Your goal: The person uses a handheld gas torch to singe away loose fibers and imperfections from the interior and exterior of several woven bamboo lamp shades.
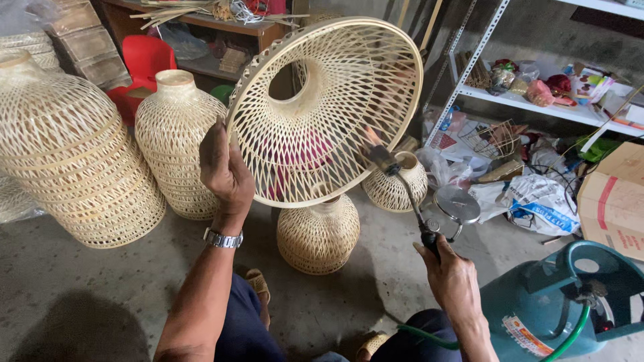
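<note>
Left hand (225,171) grips the rim of a woven bamboo lampshade (325,110), tilted up so its inside faces the torch. Right hand (453,278), fingers closed round the gas torch (409,191), aims its nozzle at the weave; a green hose (570,338) runs right to the teal gas cylinder (537,308).

Brown cardboard box (614,201) right; gas-cylinder label (523,335).

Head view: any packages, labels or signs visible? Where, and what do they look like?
Cardboard box: right edge, brown with a red stripe.
Label: on the teal gas cylinder at lower right, white with red and orange print.
Printed plastic bag: on the floor below the shelf, white with blue markings.
Colourful packets: on the white shelf, upper right.
</note>
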